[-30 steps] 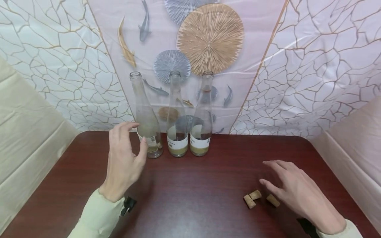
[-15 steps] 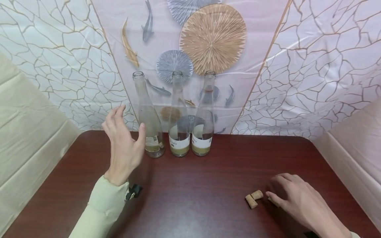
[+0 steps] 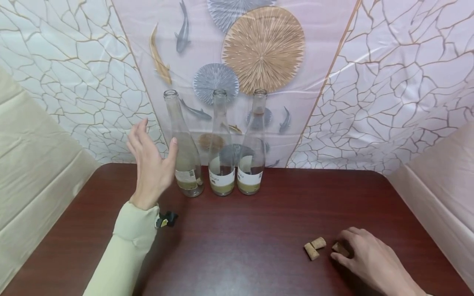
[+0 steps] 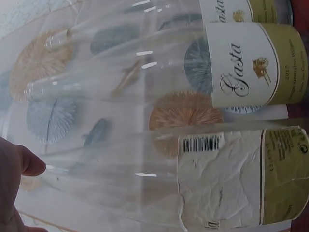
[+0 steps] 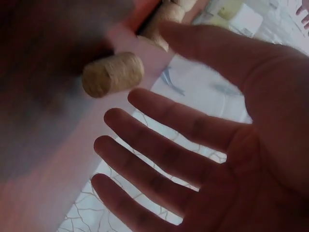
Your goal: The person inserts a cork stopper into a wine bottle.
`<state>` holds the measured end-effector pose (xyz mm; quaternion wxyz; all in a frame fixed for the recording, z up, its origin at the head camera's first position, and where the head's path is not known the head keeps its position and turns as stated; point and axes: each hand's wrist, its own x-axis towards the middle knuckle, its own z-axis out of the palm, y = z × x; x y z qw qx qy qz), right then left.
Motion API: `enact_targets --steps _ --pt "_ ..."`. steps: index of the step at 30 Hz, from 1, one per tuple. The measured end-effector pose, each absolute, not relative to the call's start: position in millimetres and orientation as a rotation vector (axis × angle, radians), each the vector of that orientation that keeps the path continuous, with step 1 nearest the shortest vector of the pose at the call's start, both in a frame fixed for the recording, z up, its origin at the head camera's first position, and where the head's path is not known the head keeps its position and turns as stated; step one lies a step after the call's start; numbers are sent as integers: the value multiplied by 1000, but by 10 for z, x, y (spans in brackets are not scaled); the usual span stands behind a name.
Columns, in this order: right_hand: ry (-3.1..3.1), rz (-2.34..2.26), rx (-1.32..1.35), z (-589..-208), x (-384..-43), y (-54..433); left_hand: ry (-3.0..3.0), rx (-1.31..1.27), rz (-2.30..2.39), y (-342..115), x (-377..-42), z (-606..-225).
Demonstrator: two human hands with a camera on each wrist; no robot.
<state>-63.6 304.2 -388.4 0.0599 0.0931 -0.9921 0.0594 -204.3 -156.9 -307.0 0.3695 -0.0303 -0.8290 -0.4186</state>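
here, left hand (image 3: 152, 170) by glass bottle (image 3: 188, 152), right hand (image 3: 372, 257) by cork (image 5: 113, 75), both spread, empty

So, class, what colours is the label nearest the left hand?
The label is mainly white, with an olive lower band, clearest in the left wrist view.

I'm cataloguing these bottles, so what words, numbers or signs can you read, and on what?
"Gasta": middle label, on middle wine bottle.
"2017": middle label.
"asta", start hidden: right label, on right wine bottle.
Barcode: wrinkled label, on left wine bottle.
Remaining print: too small or blurred.
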Motion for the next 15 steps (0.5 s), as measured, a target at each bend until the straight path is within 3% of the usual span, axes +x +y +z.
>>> enact_targets --steps 15 --pt "-3147 322 86 -3887 -740 3085 -2199 -133 -1138 -1641 -2246 -3044"
